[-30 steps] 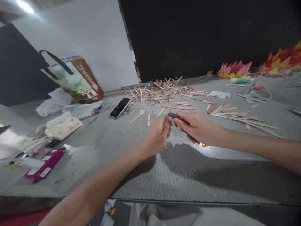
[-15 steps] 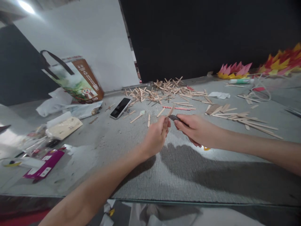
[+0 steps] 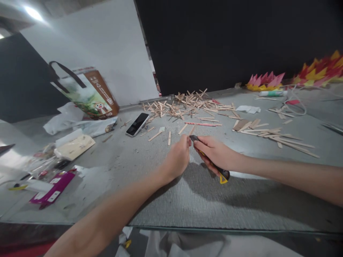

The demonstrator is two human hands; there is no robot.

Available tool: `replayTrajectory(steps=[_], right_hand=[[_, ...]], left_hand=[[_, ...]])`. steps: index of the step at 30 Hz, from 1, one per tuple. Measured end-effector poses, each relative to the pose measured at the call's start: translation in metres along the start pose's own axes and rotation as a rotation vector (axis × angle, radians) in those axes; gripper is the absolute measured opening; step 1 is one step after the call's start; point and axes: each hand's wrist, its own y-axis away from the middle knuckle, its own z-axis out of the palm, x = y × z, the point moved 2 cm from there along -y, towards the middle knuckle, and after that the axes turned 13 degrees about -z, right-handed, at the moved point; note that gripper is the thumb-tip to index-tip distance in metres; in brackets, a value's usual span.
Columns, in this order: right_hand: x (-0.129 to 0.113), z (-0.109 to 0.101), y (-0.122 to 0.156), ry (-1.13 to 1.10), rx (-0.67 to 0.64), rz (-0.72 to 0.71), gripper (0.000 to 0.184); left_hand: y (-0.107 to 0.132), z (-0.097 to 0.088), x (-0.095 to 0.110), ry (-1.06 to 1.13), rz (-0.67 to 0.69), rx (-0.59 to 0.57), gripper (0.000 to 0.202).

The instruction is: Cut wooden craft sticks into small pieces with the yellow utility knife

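My right hand [image 3: 214, 151] is wrapped round a black and yellow utility knife [image 3: 224, 174], its handle end sticking out below my palm toward me. The dark front of the knife points left, close to the fingers of my left hand [image 3: 177, 157]. Those fingers are closed on a thin wooden craft stick [image 3: 192, 129], whose tip rises just above them. The knife's blade cannot be made out, nor can I tell whether it touches the stick. Beyond both hands lies a pink patterned strip [image 3: 200, 124], with loose craft sticks [image 3: 169, 138] nearby.
A heap of craft sticks [image 3: 184, 103] lies at the back, more sticks [image 3: 284, 137] at right. A phone [image 3: 137, 124], a carrier bag [image 3: 93, 94] and a purple packet [image 3: 55, 187] are on the left. Pink and yellow folded paper [image 3: 265, 80] stands back right, beside a glue tube [image 3: 273, 93].
My right hand has turned and shifted slightly left and down, so more of the knife's handle shows. The stick's tip sits lower above my left fingers.
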Motion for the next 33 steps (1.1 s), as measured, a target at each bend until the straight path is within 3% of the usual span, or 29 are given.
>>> replayTrajectory(steps=[7,12,17,27,33], right_hand=[[-0.002,0.002,-0.005,-0.013,-0.013,-0.003,0.036],[-0.004,0.004,-0.008,-0.233,0.022,-0.056,0.037],[-0.005,0.008,-0.006,-0.386,0.012,-0.018,0.039],[-0.013,0.011,-0.005,-0.590,-0.015,0.071,0.043],[-0.010,0.006,-0.007,-0.653,-0.062,0.092,0.036]], left_hand=[[0.000,0.001,-0.002,-0.107,0.000,0.037,0.018],[-0.003,0.000,0.003,-0.052,0.024,0.072,0.035],[-0.002,0.001,0.005,0.037,0.018,0.066,0.041],[-0.001,0.003,0.005,0.068,0.048,0.079,0.028],[-0.001,0.005,0.006,0.153,-0.030,0.026,0.036]])
